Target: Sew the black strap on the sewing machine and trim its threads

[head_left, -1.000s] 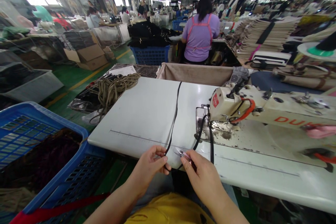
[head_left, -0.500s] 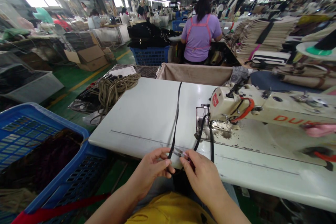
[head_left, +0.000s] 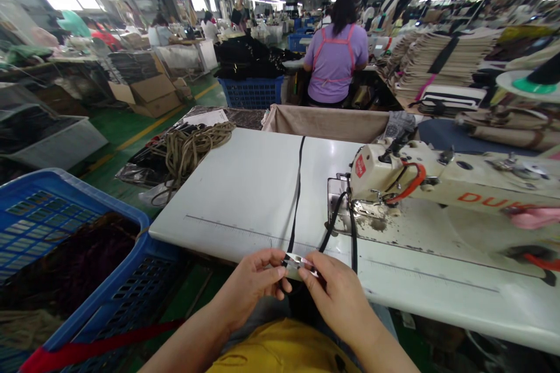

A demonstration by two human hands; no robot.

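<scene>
My left hand [head_left: 257,278] is closed, pinching a narrow black strap [head_left: 298,186] at the table's front edge. From there the strap runs away across the white tabletop. In the fingers of my right hand [head_left: 331,281] is a small pair of metal thread snips [head_left: 297,260], whose blades reach the strap beside my left fingertips. Whether the blades have closed on it I cannot tell. Further right, another stretch of black strap [head_left: 335,221] loops towards the needle area of the sewing machine [head_left: 394,180], and a second length hangs over the front edge.
A bundle of olive cords [head_left: 192,148] lies beyond the table's left corner. At my left stands a blue plastic basket [head_left: 144,227] with dark material inside. A fabric-lined bin [head_left: 328,121] borders the table's far side, and a co-worker in purple [head_left: 336,64] sits past it.
The snips have turned in my right hand, and their blades now lie across at the strap by my left fingers. My left hand has hardly moved.
</scene>
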